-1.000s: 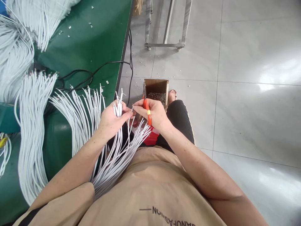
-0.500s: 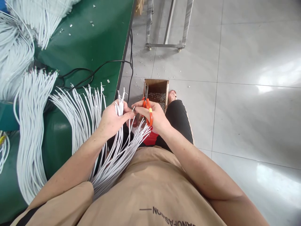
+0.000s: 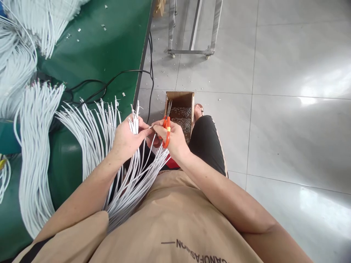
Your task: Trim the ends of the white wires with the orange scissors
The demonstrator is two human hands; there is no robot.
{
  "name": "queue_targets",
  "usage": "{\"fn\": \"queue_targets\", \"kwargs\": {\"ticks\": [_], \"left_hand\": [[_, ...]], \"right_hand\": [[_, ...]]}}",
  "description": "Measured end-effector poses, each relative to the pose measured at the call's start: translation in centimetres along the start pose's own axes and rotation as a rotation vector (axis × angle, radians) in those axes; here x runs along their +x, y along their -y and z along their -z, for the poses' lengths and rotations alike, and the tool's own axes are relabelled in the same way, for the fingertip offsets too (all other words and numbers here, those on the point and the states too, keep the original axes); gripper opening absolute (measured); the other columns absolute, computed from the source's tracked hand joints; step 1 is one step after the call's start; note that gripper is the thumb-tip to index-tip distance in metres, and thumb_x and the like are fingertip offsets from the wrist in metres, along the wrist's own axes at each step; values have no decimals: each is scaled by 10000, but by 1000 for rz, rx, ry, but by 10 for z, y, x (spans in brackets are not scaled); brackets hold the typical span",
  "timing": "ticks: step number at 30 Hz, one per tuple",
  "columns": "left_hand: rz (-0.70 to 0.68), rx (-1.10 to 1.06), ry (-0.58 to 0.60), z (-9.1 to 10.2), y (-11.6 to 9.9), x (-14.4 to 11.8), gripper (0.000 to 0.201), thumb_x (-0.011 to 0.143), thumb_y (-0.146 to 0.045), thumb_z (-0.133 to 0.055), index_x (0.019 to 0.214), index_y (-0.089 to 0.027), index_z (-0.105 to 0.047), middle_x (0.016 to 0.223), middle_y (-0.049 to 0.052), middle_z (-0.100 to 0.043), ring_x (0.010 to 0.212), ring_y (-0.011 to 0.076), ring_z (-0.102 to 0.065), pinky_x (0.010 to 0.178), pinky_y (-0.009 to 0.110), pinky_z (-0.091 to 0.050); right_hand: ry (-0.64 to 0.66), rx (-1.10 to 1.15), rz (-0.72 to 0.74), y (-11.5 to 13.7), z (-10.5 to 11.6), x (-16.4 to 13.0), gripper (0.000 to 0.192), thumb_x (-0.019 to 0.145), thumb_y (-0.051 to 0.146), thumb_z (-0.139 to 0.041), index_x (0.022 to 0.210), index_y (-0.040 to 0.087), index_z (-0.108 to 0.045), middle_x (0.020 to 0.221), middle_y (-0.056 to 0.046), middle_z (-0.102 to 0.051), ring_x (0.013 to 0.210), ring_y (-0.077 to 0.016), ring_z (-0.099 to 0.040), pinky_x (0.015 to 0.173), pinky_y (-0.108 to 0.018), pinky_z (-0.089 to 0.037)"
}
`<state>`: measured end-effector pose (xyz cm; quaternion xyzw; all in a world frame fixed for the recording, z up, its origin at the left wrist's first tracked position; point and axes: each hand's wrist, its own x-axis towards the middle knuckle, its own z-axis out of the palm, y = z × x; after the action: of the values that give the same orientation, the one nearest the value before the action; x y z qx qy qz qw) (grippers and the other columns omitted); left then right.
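My left hand (image 3: pixel 127 135) is closed round several white cables (image 3: pixel 134 126), their ends standing up above the fingers. Its thumb and forefinger pinch one more cable end, close against the fingertips of my right hand (image 3: pixel 172 137). That right hand has orange-handled scissors (image 3: pixel 167 129) tucked in its palm, the blades pointing away from me, while its thumb and forefinger also touch the cable end. A loose bunch of white cables (image 3: pixel 148 173) lies over my lap, tips below the right hand. The pinched tip itself is mostly hidden by fingers.
Several more bundles of white cables (image 3: pixel 35 157) lie on the green table (image 3: pixel 115 44) at left, with a black cord (image 3: pixel 117 75) crossing its edge. A cardboard box (image 3: pixel 179 95) of small clippings stands on the floor between my legs. A wheeled metal frame (image 3: pixel 192 52) is farther off.
Both hands have shifted slightly left in view. The right hand's fingertips have closed in on the cable end at the left thumb. The scissors stay in the right palm.
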<state>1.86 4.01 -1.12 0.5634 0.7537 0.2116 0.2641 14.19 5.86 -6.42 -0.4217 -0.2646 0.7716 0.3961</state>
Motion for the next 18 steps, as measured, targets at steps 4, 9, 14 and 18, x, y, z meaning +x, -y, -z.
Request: {"fn": "queue_targets", "kwargs": {"ticks": [4,9,14,18], "left_hand": [[9,-15,1,0,0,0,125,680,-243,-660,671,-207,-540,768,-15,-664,766,170,-617,772,300,-474],[78,-188,6,1,12,3,136,701,-263,-656,738,-213,-535,824,4,-699,844,191,-665,836,326,-498],[92,-381,66,-1,15,2,202,698,-231,-666,749,-228,-470,784,-13,-690,803,187,-681,825,338,-511],[90,-314,76,-1,14,3,222,687,-256,-680,747,-221,-469,771,-8,-681,747,175,-658,793,333,-500]], "right_hand": [[-63,15,13,-4,-1,-5,85,731,238,-605,793,181,-590,524,51,-518,429,-75,-447,430,-211,-369],[-95,-98,39,1,8,-7,136,751,309,-626,755,175,-607,515,52,-494,414,-71,-445,397,-202,-344],[30,-105,27,9,11,-2,194,764,344,-629,867,180,-636,540,44,-535,409,-77,-454,402,-216,-358],[82,-198,89,13,8,0,165,754,311,-631,846,175,-637,645,7,-622,531,-93,-525,501,-222,-425]]}}
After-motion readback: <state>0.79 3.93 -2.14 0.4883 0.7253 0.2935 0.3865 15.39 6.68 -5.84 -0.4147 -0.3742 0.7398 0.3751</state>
